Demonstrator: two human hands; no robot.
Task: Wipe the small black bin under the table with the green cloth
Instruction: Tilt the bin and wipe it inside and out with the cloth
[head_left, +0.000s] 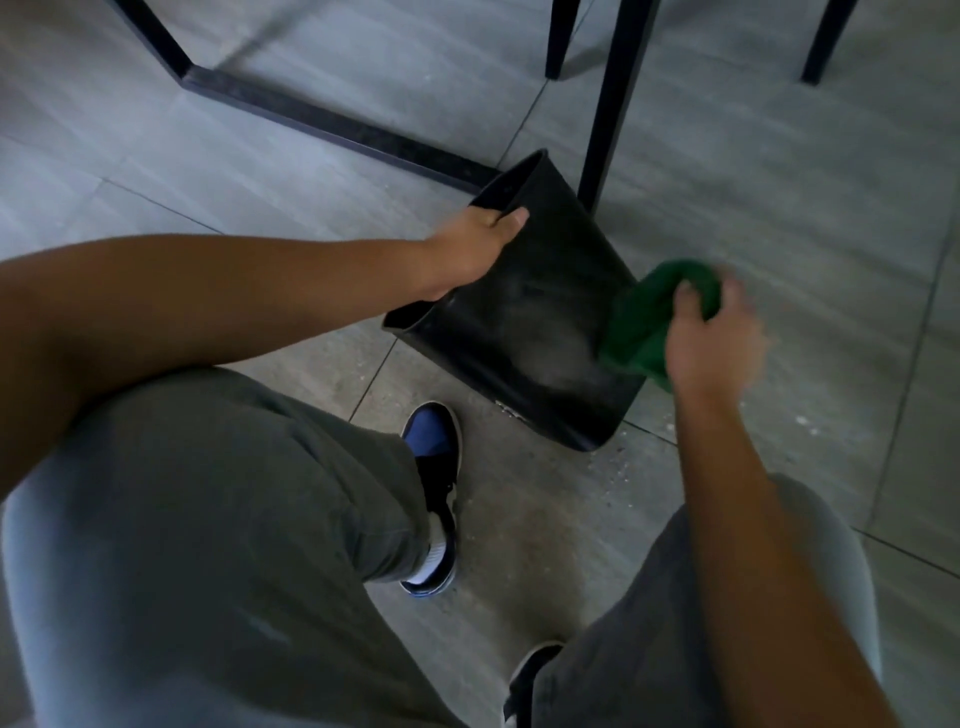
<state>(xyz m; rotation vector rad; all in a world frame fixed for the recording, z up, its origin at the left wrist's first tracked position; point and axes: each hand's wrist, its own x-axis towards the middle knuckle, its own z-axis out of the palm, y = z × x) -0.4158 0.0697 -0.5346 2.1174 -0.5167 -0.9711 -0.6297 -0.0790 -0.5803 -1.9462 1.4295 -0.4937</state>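
Note:
The small black bin (530, 322) is tipped on its side on the tiled floor, its open mouth facing left. My left hand (472, 247) grips the bin's rim, thumb over the outer wall. My right hand (711, 332) is closed on the bunched green cloth (649, 317), which presses against the bin's right side near its base. The bin's wall shows grey dusty smears. The right hand is slightly blurred.
A black metal table leg (613, 98) stands just behind the bin, with a frame bar (332, 127) lying along the floor to the left. Chair legs (558, 39) stand farther back. My knees and shoes (434, 493) are in front. Crumbs (623, 467) dot the floor.

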